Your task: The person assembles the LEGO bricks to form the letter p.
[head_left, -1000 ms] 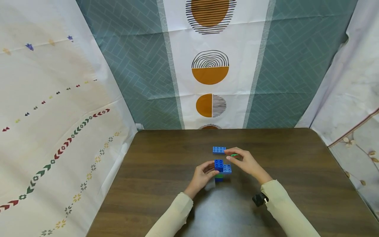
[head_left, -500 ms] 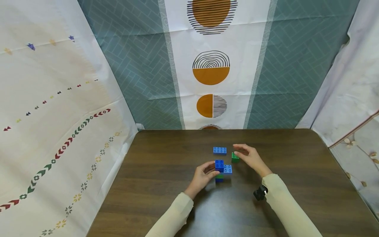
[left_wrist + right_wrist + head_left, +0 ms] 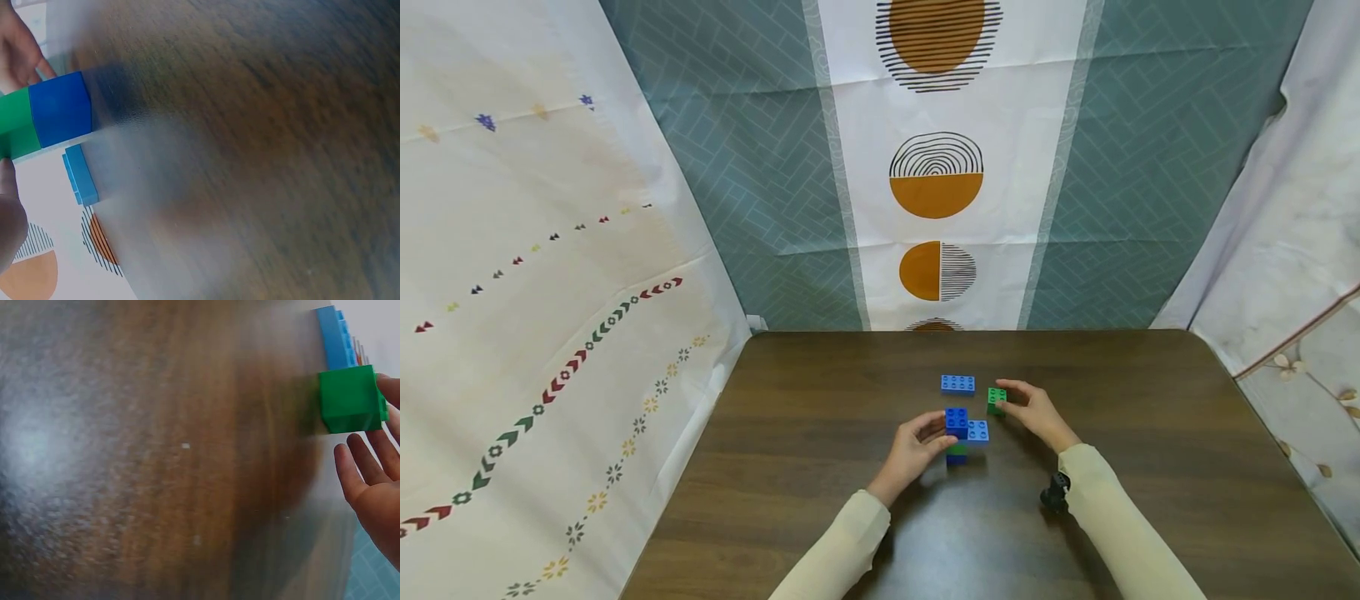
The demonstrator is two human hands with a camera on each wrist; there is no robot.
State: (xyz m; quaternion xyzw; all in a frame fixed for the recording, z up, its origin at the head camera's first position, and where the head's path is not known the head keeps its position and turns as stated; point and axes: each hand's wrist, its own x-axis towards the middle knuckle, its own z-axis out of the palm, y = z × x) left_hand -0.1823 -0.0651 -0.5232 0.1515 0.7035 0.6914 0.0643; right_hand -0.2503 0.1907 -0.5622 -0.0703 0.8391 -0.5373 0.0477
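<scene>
A: Left hand (image 3: 912, 454)?
B: Holds the block stack (image 3: 957, 423) between thumb and fingers, from the stack's left.
A: Right hand (image 3: 1033, 414)?
B: Thumb and forefinger narrow about the green brick (image 3: 996, 395), beyond the stack and to its right. Pinched or merely flanked: cannot tell.
A: Other pieces?
B: Blue brick (image 3: 958, 384), lying beyond the stack.

Tabletop (image 3: 820, 483), lower half: wood-grain, smooth, semi-gloss, glare bottom centre. Green brick (image 3: 996, 397), blue brick (image 3: 958, 384) and brick stack (image 3: 957, 422), lower centre: smooth plastic, slight sheen. Backdrop (image 3: 760, 167) up top: matt creased cloth. Sleeves (image 3: 842, 542), bottom: matt cloth.
</scene>
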